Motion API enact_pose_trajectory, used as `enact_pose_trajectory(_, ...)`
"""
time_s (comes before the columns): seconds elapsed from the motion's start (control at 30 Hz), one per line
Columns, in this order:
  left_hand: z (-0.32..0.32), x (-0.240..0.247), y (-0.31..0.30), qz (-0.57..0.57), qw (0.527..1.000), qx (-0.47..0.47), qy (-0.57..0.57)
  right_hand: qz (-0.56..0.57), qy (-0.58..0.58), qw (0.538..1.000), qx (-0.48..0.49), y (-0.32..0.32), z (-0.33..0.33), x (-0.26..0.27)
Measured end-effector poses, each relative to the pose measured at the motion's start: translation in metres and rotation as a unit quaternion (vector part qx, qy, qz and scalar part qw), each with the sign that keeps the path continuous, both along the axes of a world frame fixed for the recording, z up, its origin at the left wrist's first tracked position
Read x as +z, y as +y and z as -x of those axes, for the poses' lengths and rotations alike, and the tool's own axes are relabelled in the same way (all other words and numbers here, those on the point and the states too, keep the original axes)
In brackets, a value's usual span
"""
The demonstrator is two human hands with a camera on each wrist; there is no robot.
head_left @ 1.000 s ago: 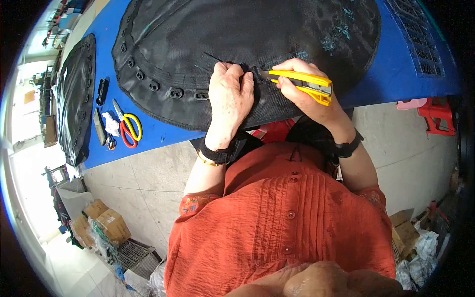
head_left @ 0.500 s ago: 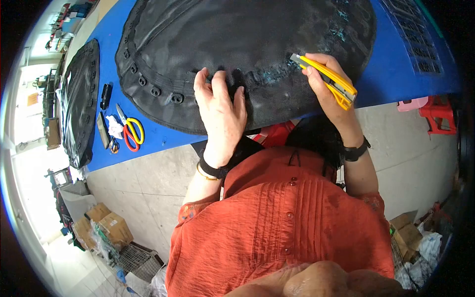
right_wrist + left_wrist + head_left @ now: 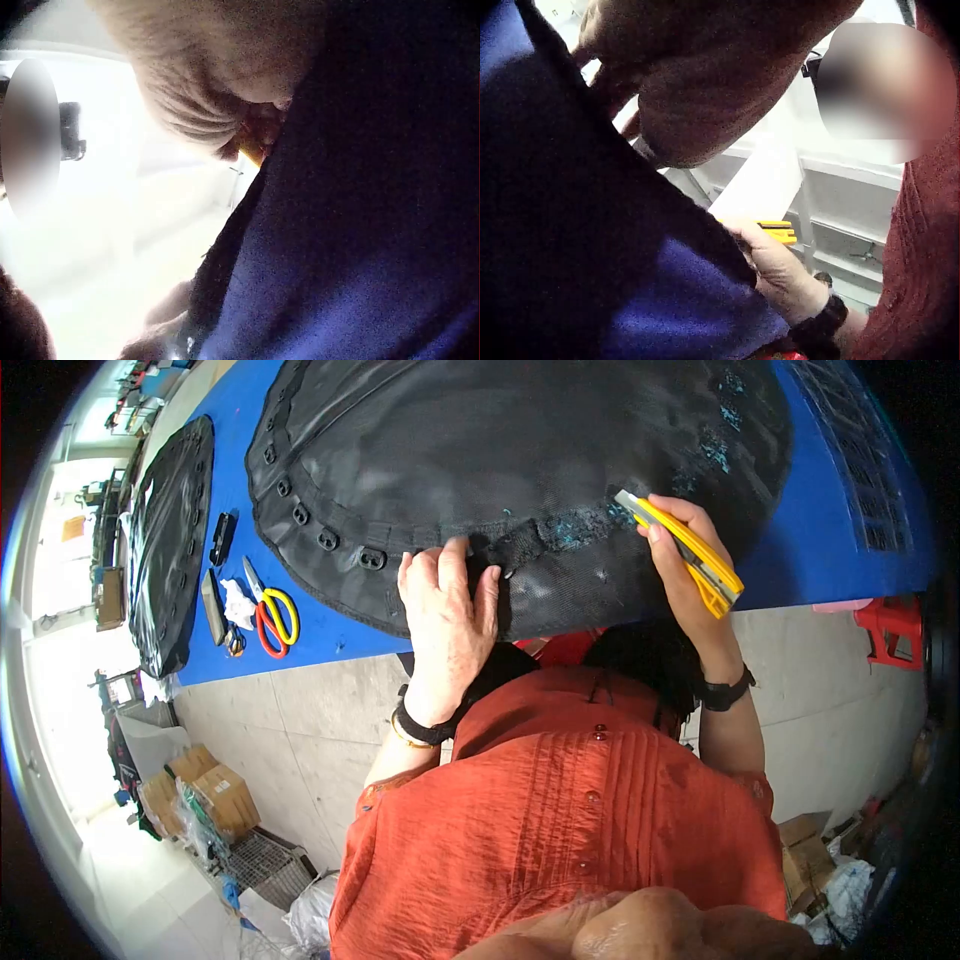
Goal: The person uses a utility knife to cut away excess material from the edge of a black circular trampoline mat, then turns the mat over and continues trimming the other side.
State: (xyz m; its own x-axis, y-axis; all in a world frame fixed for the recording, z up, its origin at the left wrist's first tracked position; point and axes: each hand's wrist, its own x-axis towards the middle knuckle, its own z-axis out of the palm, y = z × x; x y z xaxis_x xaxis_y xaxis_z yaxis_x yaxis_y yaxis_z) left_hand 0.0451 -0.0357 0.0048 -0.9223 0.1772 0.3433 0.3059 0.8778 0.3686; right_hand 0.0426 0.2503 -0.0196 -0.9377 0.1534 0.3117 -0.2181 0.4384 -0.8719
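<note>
A large black mesh panel [image 3: 450, 455] with a stitched rim lies over the table's front edge. Along its curve runs a band with several black plastic buckles [image 3: 372, 558], and teal thread bits [image 3: 572, 532] are scattered along the band's right part. My left hand [image 3: 447, 600] rests on the panel by the band, fingers loosely bent, thumb apart. To its right, my right hand [image 3: 690, 565] grips a yellow utility knife [image 3: 712, 582], its blade pointing up and left over the thread bits. In the left wrist view the yellow handle [image 3: 778, 232] shows beyond the panel's edge.
On the blue table [image 3: 330, 637] at left lie red-and-yellow-handled scissors [image 3: 272, 622], a white scrap [image 3: 238, 604] and a small black tool [image 3: 222, 538]. Farther left is another black panel [image 3: 170, 550]. A clear sheet with dark parts [image 3: 865, 470] lies at right, above a red stool [image 3: 890, 632].
The knife has moved right, away from the left hand and the band, its blade now tilted upward. My left hand's fingers have loosened and spread. The head view has shifted slightly.
</note>
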Motion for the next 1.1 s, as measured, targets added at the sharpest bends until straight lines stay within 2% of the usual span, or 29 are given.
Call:
enact_pose_trajectory(0.1,-0.001,0.002,-0.012,-0.005,1.0,-0.007,-0.01,0.067,-0.033,0.997,0.014,-0.004,-0.002,0.008)
enact_pose_trajectory(0.2,-0.001,0.009,-0.03,-0.034,0.998,0.003,-0.046,0.069,-0.041,0.997,0.005,-0.007,-0.002,0.006)
enact_pose_trajectory(0.27,0.002,0.023,-0.033,-0.009,0.998,0.045,-0.052,0.075,-0.056,0.996,0.006,-0.007,-0.002,0.007)
enact_pose_trajectory(0.33,0.007,0.025,-0.04,-0.053,0.994,0.067,-0.068,0.079,-0.068,0.995,0.001,-0.008,-0.002,0.008)
enact_pose_trajectory(0.53,0.027,0.01,-0.053,-0.06,0.992,0.115,0.0,0.053,-0.062,0.997,0.012,-0.005,-0.002,0.007)
enact_pose_trajectory(0.63,0.032,0.012,-0.047,0.013,0.99,0.124,0.07,0.06,-0.066,0.996,0.01,-0.006,-0.002,0.006)
enact_pose_trajectory(0.77,0.03,0.013,-0.04,-0.016,0.989,0.144,0.033,0.054,-0.071,0.996,0.008,-0.005,-0.003,0.006)
enact_pose_trajectory(0.9,0.027,0.009,-0.048,-0.057,0.994,0.084,0.04,0.05,-0.074,0.996,0.009,-0.006,-0.004,0.009)
enact_pose_trajectory(1.0,0.017,0.011,-0.059,-0.138,0.981,0.106,-0.084,0.047,-0.069,0.996,0.01,-0.007,-0.004,0.008)
enact_pose_trajectory(1.1,0.014,0.012,-0.071,-0.113,0.983,0.118,-0.08,0.051,-0.067,0.996,0.008,-0.006,-0.003,0.005)
